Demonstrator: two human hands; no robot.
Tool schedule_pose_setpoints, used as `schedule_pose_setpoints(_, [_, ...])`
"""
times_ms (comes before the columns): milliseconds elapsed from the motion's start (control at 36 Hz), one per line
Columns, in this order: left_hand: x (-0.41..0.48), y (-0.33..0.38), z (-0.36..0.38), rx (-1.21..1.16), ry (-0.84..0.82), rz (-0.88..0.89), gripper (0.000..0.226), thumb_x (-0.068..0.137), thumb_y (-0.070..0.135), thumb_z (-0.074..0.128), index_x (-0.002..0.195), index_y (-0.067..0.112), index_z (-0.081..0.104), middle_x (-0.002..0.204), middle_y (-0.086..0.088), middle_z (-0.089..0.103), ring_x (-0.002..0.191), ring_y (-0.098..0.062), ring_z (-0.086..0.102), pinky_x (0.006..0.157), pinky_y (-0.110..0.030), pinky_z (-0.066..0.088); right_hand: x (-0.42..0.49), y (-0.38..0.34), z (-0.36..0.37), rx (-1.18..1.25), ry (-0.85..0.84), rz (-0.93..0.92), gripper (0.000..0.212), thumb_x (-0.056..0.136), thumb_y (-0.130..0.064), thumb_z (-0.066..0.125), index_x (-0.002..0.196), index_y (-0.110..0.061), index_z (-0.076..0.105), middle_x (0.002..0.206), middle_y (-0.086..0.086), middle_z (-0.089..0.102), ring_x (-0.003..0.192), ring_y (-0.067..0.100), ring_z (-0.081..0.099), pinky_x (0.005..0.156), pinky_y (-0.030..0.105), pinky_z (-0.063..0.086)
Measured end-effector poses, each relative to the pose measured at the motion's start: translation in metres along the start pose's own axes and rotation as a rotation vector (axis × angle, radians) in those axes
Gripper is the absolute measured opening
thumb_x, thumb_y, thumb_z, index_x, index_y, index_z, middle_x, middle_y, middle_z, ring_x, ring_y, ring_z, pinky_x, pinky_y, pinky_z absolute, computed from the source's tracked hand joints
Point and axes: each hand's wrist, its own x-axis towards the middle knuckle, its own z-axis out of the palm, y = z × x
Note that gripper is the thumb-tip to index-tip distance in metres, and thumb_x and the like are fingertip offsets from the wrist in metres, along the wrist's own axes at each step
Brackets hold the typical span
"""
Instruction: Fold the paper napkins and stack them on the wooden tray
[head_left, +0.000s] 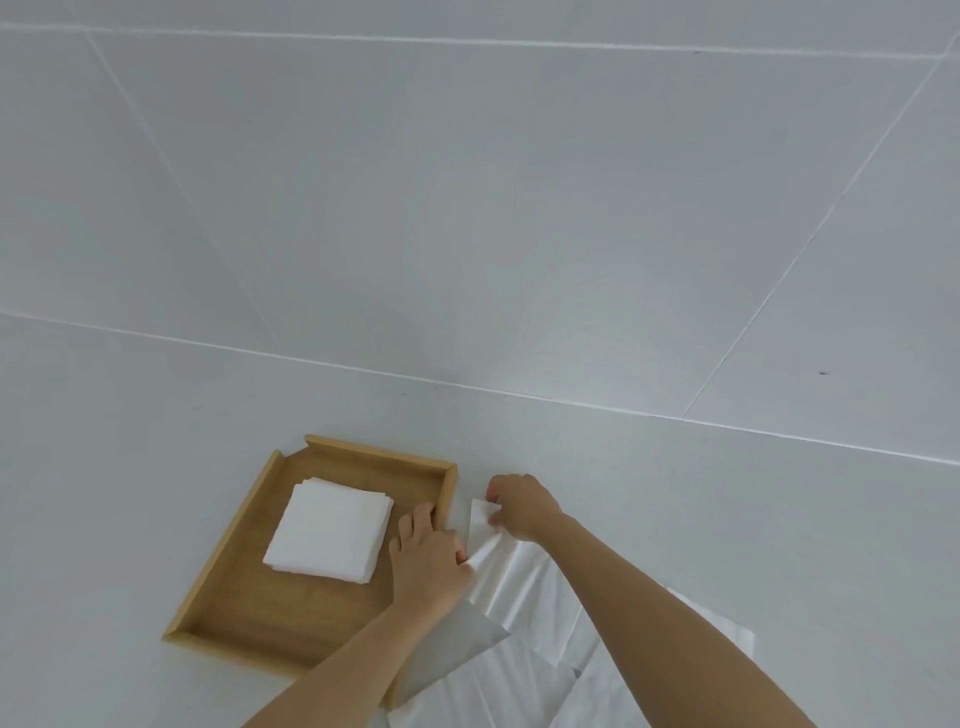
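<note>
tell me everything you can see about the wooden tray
The wooden tray is light, square and shallow, with low raised walls, and lies flat on the pale tiled floor. A neat stack of folded white napkins lies inside it. The left hand reaches over its right wall, hiding part of it.

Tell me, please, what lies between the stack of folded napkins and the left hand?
In the head view, only bare tray wood shows between the stack of folded napkins and the left hand; nothing else lies there.
</note>
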Motion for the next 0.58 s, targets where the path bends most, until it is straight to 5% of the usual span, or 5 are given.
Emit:
schedule_pose_setpoints(167, [-0.002, 0.000, -0.008, -0.017, 0.117, 0.052, 0.016, 0.087, 0.022, 0.052, 0.095, 0.017, 0.065, 0.139, -0.001, 0.036, 0.133, -0.017, 0.031, 0.110, -0.031, 0.023, -0.011, 0.003, -0.015, 0.247, 0.073, -0.072, 0.010, 0.087, -0.008, 0.052, 0.094, -0.011, 0.058, 0.093, 0.001, 0.049, 0.088, 0.016, 0.045, 0.068, 0.021, 0.036])
schedule_pose_setpoints(306, [-0.007, 0.007, -0.024, -0.133, 0.118, 0.126, 0.010, 0.088, 0.015, 0.049, 0.084, 0.024, 0.048, 0.092, 0.009, 0.055, 0.098, -0.012, 0.056, 0.086, -0.026, 0.020, -0.026, 0.008, -0.030, 0.306, 0.153, -0.088, 0.031, 0.084, -0.005, 0.053, 0.062, -0.023, 0.042, 0.068, -0.009, 0.044, 0.080, 0.019, 0.044, 0.055, 0.013, 0.029])
schedule_pose_setpoints(361, [-0.009, 0.009, -0.026, -0.154, 0.139, 0.135, 0.009, 0.089, 0.014, 0.048, 0.092, 0.023, 0.049, 0.089, 0.007, 0.057, 0.095, -0.015, 0.059, 0.086, -0.027, 0.020, -0.034, 0.011, -0.033, 0.310, 0.171, -0.092, 0.020, 0.085, -0.007, 0.054, 0.069, -0.018, 0.048, 0.072, -0.006, 0.049, 0.081, 0.018, 0.046, 0.057, 0.013, 0.031])
schedule_pose_setpoints(472, [-0.018, 0.018, -0.027, -0.172, 0.129, 0.197, 0.032, 0.090, 0.016, 0.050, 0.122, 0.017, 0.046, 0.118, 0.003, 0.063, 0.105, -0.016, 0.061, 0.103, -0.032, 0.028, -0.048, 0.020, -0.038, 0.275, 0.220, -0.081, 0.012, 0.085, -0.005, 0.054, 0.093, -0.002, 0.062, 0.103, 0.016, 0.064, 0.095, 0.026, 0.055, 0.073, 0.023, 0.036])
schedule_pose_setpoints(583, [-0.029, 0.023, -0.017, -0.089, 0.074, 0.335, 0.038, 0.090, 0.015, 0.050, 0.127, 0.019, 0.043, 0.112, 0.000, 0.066, 0.099, -0.016, 0.062, 0.102, -0.027, 0.039, -0.060, 0.034, -0.037, 0.227, 0.210, -0.059, 0.009, 0.084, -0.004, 0.055, 0.088, -0.007, 0.062, 0.105, 0.014, 0.063, 0.093, 0.021, 0.053, 0.079, 0.023, 0.035])
